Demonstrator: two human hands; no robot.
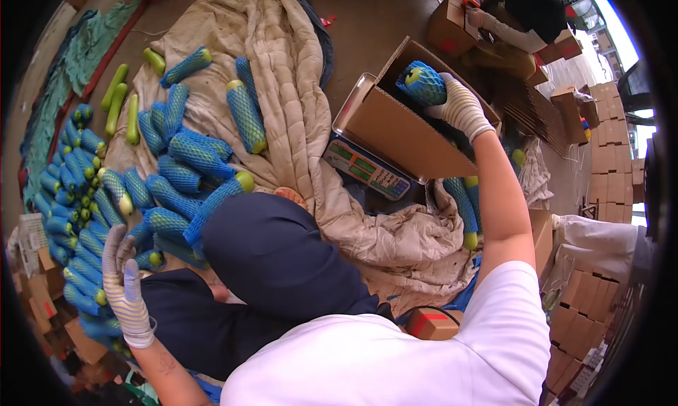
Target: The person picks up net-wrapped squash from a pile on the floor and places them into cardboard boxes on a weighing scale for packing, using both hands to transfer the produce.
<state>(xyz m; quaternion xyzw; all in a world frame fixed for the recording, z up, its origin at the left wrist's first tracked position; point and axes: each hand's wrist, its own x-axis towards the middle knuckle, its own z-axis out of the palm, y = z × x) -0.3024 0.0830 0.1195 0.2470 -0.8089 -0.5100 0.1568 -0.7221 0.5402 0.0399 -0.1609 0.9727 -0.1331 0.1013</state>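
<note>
My right hand (pixel 458 107), in a striped knit glove, grips a zucchini in a blue foam net (pixel 422 83) at the open top of a cardboard box (pixel 402 127). The vegetable's green end points away from my palm. The box sits tilted on a digital scale (pixel 367 167), whose display and keypad face me. My left hand (pixel 126 286), gloved the same way, is raised with its fingers apart and nothing in it. Beside and beyond it spreads a pile of netted zucchini (pixel 169 222).
Several bare zucchini (pixel 115 99) lie past the pile. A crumpled beige quilt (pixel 289 116) covers the floor around the scale. More netted zucchini (pixel 462 212) rest right of it. Another person (pixel 519 25) handles a small box (pixel 452 26) at top right. Stacked cartons (pixel 611 159) line the right.
</note>
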